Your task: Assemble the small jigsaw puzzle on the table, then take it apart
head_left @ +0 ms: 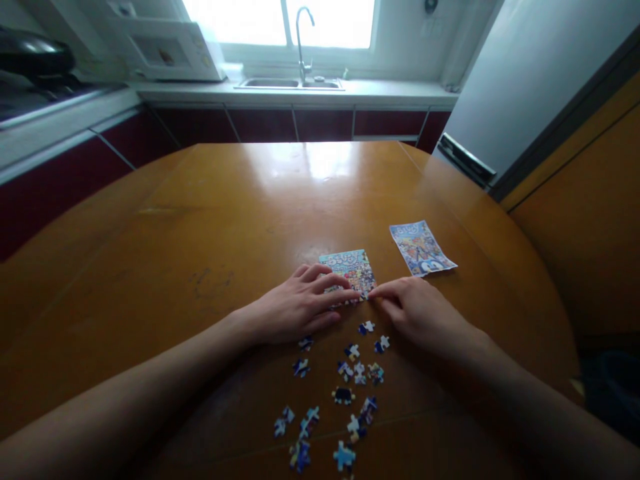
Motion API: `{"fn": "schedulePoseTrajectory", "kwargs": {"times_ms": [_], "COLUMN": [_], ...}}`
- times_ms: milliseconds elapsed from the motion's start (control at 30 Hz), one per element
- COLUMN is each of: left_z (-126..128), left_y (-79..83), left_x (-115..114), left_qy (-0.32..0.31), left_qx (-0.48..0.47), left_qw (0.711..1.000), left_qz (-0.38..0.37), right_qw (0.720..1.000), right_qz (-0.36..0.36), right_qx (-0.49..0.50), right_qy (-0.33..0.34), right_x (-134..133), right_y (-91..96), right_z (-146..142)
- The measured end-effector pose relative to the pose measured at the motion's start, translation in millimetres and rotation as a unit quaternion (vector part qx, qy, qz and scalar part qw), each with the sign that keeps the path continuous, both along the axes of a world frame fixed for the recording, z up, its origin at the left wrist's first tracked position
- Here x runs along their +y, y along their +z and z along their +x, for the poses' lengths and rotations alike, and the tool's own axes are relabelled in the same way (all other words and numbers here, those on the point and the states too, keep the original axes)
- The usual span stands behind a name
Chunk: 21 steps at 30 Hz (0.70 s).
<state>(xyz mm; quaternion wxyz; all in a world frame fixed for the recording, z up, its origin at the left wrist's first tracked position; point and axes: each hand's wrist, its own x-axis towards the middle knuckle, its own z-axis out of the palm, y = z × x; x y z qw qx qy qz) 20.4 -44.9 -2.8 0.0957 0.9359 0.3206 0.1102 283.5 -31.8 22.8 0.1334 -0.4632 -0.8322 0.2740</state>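
A small, partly assembled jigsaw puzzle [350, 267] lies on the round wooden table [200, 233]. My left hand [300, 305] rests on its lower left part, fingers stretched flat over the pieces. My right hand [420, 312] sits at the puzzle's lower right corner, index finger and thumb pressed together at the edge; whether a piece is between them is hidden. Several loose puzzle pieces [345, 393] are scattered on the table just below both hands.
A printed reference picture [421, 248] lies to the right of the puzzle. Beyond the table are a counter with a sink [290, 83], a faucet and a microwave [170, 50]. A refrigerator [520, 80] stands at the right.
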Motion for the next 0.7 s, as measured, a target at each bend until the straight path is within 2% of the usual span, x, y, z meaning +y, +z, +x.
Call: {"fn": "schedulePoseTrajectory", "kwargs": {"times_ms": [100,200,267,400,467,567,700], "left_z": [-1.2,-1.9,-1.8,-1.4,-1.4,-1.5,-0.6], "left_y": [-0.5,0.9,1.9,2.4,2.0,1.5,1.4], "left_x": [0.6,-0.1,-1.2,-2.3,-2.1,-1.6,-1.8], "left_qy": [-0.006,-0.008,0.000,0.021,0.024,0.020,0.027], "left_qx": [-0.003,-0.005,-0.005,-0.022,-0.025,-0.024,-0.039], "left_qw": [1.000,1.000,1.000,1.000,0.999,1.000,0.999], "left_qz": [0.000,-0.001,-0.002,0.000,0.000,-0.003,-0.009], "right_qw": [0.996,0.991,0.994,0.999,0.999,1.000,0.999], "right_qz": [0.005,0.022,0.018,0.012,0.019,0.023,0.027], "right_qx": [0.062,0.075,0.065,0.038,0.021,0.007,0.036], "right_qy": [-0.063,-0.105,-0.088,0.003,0.024,0.020,-0.026], "right_x": [9.5,14.5,12.5,1.6,-2.3,-4.0,-1.7], "right_y": [-1.3,-0.6,0.6,0.6,-1.6,-5.5,-7.0], "right_z": [4.5,7.4,5.9,-2.5,-5.9,-8.4,-9.1]}}
